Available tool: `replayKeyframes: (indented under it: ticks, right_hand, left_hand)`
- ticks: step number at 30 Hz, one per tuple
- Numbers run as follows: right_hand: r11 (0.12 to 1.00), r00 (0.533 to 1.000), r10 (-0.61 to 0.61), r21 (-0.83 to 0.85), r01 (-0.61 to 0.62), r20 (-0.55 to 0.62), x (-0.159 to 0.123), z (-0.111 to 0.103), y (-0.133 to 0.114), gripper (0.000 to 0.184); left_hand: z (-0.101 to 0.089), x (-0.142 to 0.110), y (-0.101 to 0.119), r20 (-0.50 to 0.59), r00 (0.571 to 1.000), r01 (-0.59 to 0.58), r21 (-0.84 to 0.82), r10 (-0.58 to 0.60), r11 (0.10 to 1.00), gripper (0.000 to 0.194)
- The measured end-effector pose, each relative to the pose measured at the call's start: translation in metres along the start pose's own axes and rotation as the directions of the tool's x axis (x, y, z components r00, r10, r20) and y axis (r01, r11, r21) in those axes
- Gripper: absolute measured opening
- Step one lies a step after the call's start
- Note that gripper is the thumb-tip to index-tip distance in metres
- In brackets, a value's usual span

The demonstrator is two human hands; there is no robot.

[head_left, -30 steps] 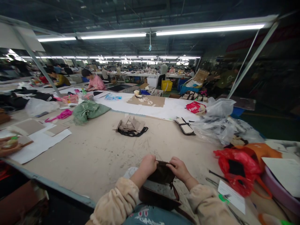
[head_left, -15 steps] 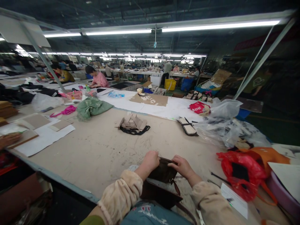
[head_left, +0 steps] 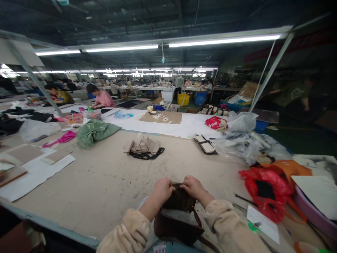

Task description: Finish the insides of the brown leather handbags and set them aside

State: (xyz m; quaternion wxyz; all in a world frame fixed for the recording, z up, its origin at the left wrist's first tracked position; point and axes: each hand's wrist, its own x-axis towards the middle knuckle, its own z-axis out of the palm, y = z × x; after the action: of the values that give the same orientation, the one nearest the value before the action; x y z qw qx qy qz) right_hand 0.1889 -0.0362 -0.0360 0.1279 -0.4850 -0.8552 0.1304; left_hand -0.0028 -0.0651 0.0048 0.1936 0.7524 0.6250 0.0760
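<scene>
Close to my body at the table's near edge is a dark brown leather bag with a thin strap hanging on its right side. My left hand pinches the left part of its raised upper edge. On the same edge, a little to the right, my right hand grips with thumb and fingers. A small gap separates the two hands. Below them a paler inner face of the bag shows between the raised part and the lower part. The fingertips behind the edge are hidden.
A stack of cardboard pieces with black straps lies ahead. Strapped pale pieces and clear plastic bags are farther right. A red plastic bag and paper slip lie near my right arm. Green cloth sits left.
My hands have come closer together along the bag's upper edge. The raised part of the bag looks narrower between them. The head view has shifted, moving the scene leftward.
</scene>
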Motion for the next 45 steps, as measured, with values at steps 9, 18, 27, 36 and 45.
replayKeyframes:
  ticks: [9, 18, 27, 36, 45]
  right_hand:
    - [1.000, 1.000, 0.030, 0.006, -0.029, -0.011, -0.005, 0.000, 0.004, 0.030]
    - [1.000, 0.999, 0.021, 0.019, -0.020, -0.035, -0.007, 0.001, 0.005, 0.030]
    - [0.998, 0.999, 0.038, 0.046, -0.037, -0.029, -0.009, 0.003, 0.004, 0.031]
    - [0.996, 0.997, 0.083, 0.024, -0.083, -0.004, -0.008, 0.002, 0.002, 0.032]
    - [0.998, 0.993, 0.038, 0.038, -0.042, 0.109, -0.016, -0.018, -0.010, 0.043]
  left_hand:
    - [-0.004, -0.002, -0.004, -0.048, 0.999, 0.023, 0.015, -0.022, 1.000, 0.021]
    - [0.001, 0.011, -0.007, -0.037, 0.999, 0.013, 0.024, -0.012, 1.000, 0.015]
    - [0.014, 0.021, -0.007, -0.092, 0.990, 0.106, -0.045, -0.110, 0.993, 0.016]
    - [0.016, 0.021, -0.005, -0.111, 0.984, 0.131, -0.075, -0.139, 0.989, 0.016]
    - [0.016, 0.011, -0.006, -0.097, 0.989, 0.110, -0.049, -0.114, 0.993, 0.014]
